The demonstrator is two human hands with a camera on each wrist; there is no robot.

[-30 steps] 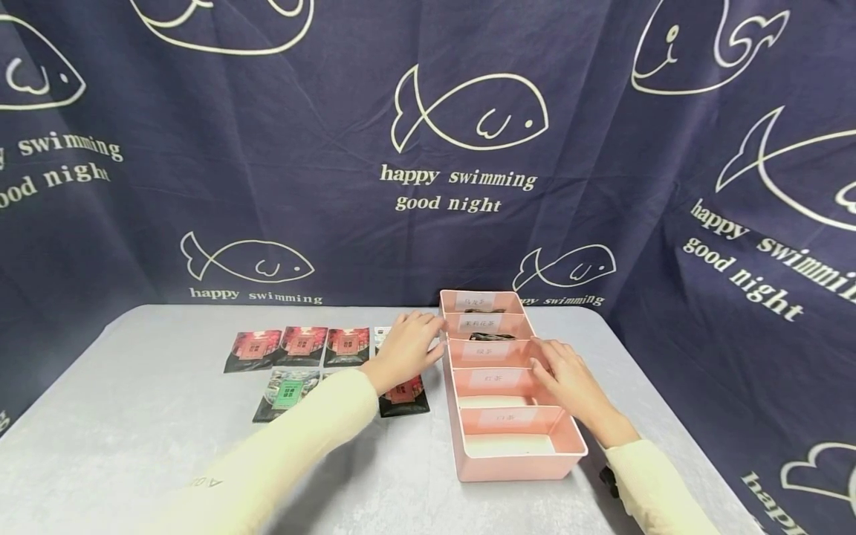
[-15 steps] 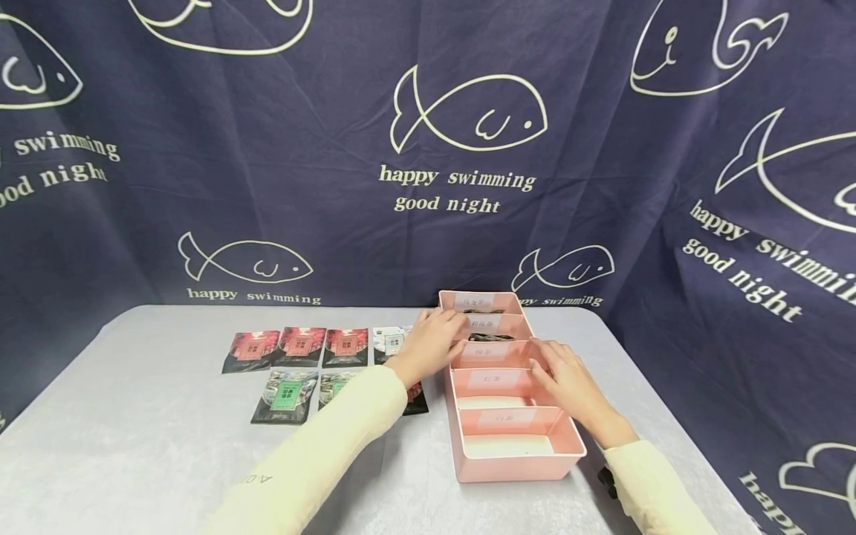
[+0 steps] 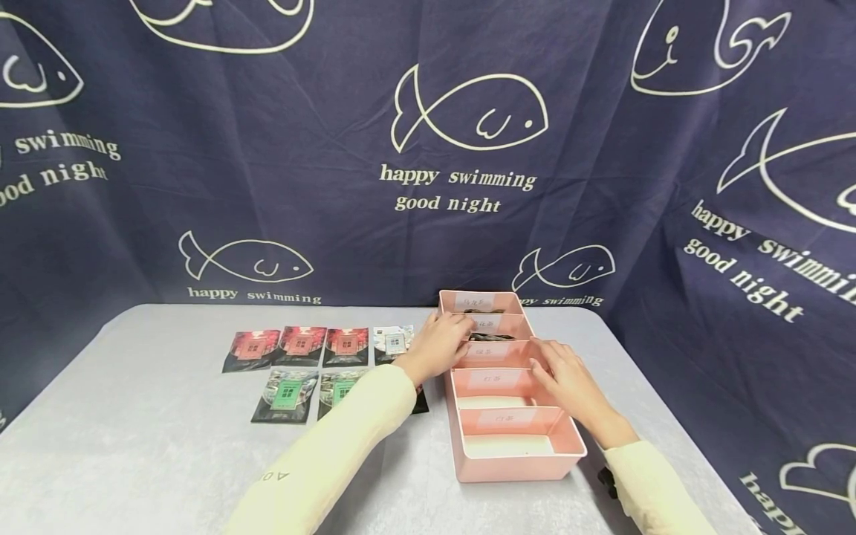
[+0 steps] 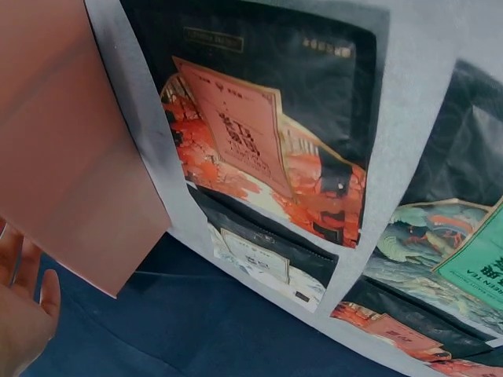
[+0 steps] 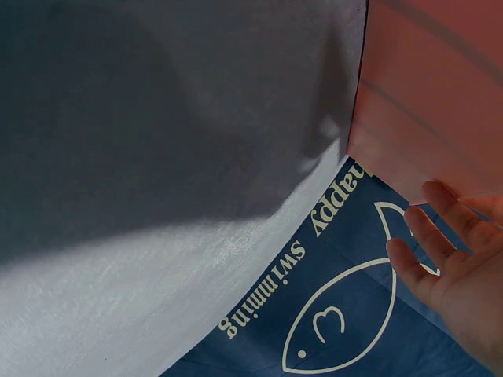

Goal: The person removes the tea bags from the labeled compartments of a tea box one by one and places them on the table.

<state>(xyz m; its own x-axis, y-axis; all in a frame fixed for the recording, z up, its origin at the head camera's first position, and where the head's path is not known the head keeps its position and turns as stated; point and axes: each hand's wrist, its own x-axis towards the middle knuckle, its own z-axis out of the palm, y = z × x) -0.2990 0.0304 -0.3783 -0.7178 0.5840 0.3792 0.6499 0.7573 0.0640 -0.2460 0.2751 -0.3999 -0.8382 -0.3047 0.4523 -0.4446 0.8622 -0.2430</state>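
Observation:
A long pink divided box (image 3: 508, 468) with paper labels stands on the table. My left hand (image 3: 438, 345) reaches over its left rim by the second and third compartments from the back; some fingertips are hidden and no held thing shows. On the right rim my right hand (image 3: 568, 379) rests with loosely extended fingers. Dark packets (image 3: 491, 337) lie in the second compartment, more in the rearmost. To the left lie red tea packets (image 3: 345, 348), a white tea packet (image 3: 393, 343) and green tea packets (image 3: 285, 396). One red packet (image 4: 251, 133), mostly behind my left arm, shows fully in the left wrist view.
A grey-white table (image 3: 147, 446) carries everything. Behind it hangs a dark blue cloth (image 3: 354, 148) with fish drawings and lettering. The two front compartments of the box show their bare pale floors.
My left hand has moved right, from beside the box's left wall to over its rim. The white and second green packets have come more into sight. My right hand stays put.

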